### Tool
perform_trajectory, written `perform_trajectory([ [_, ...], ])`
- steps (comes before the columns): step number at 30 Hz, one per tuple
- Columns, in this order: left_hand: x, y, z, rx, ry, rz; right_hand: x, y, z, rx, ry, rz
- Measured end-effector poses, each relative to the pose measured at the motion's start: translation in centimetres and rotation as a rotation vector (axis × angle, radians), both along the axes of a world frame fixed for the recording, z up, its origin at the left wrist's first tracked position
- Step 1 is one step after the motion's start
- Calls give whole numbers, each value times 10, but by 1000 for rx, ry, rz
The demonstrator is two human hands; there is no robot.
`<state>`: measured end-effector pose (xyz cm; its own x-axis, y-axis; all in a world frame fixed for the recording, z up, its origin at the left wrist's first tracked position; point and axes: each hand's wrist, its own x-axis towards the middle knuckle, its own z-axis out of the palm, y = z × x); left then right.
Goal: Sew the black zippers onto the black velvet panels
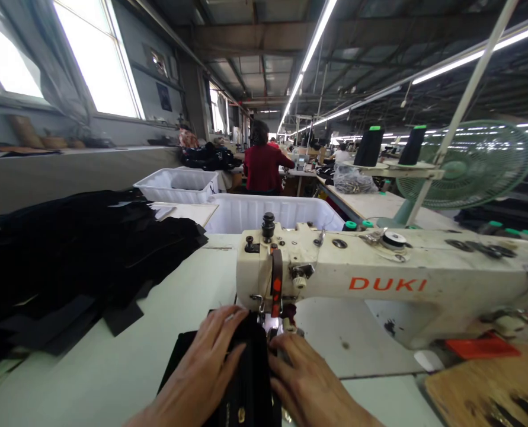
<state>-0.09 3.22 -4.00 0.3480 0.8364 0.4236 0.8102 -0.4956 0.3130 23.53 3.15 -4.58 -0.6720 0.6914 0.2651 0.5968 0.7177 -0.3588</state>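
Rested the left hand (208, 359) on the black fabric piece (255, 356), half open, thumb apart. Held the right hand (308, 375) curled along the piece's right side; could not tell if pinching it. Found the piece toward the near edge of the table (192, 279), far end beside the head of the DUKI sewing machine (330, 267). Saw a black cloth heap (86, 255) toward the left edge, 2 thread cones (368, 148) beyond the machine.

Your left hand (210, 356) rests on a black fabric piece (257, 356) toward the pale worktop's (192, 296) near edge; your right hand (306, 373) is at its right side, by the cream metal sewing machine (317, 279). Dark layered cloth (90, 249) is heaped along the worktop's left edge; a white plastic bin (272, 207) stands beyond the far edge.
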Motion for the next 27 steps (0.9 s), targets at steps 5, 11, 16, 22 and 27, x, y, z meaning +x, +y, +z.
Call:
perform_trajectory([
  [5,10,-31,-5,154,207,-179,-1,0,-9,174,30,-19],
  [11,11,-26,-4,187,229,-151,-4,0,-13,244,34,-13],
  [16,11,-25,-5,199,231,-140,-4,3,-15,238,44,-1],
  [22,9,-21,-3,242,320,-175,1,6,-12,301,56,47],
  [27,9,-21,6,169,390,-186,3,8,-4,238,64,-16],
])
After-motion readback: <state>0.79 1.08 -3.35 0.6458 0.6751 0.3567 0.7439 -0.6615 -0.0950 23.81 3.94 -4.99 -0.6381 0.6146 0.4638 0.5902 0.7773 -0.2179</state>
